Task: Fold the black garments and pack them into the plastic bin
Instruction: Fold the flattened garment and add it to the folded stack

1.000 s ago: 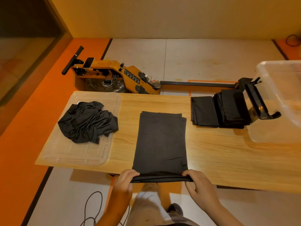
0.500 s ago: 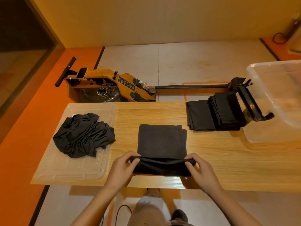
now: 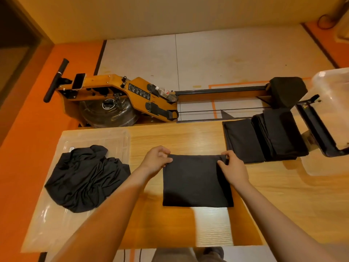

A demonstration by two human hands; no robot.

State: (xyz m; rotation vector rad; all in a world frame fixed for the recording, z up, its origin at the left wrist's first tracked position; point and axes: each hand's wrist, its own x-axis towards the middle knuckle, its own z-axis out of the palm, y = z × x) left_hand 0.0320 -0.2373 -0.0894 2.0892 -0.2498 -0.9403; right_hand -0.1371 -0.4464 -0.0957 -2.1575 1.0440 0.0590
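L hand [image 3: 156, 160] & R hand [image 3: 233, 167] each pinch a far corner of the garment [image 3: 197, 184], fingers curled on its top edge. It lies flat as a neat rectangle mid table [image 3: 283, 205], nr the front edge; its last fold looks about done. Right of it, a stack [image 3: 264, 137] of folded ones sits beside the bin [image 3: 338, 86], none inside as far as I can see. Left: crumpled pile [image 3: 88, 176] on a clear tray [image 3: 41, 229], not folded yet. Approx halfway; all packing left.
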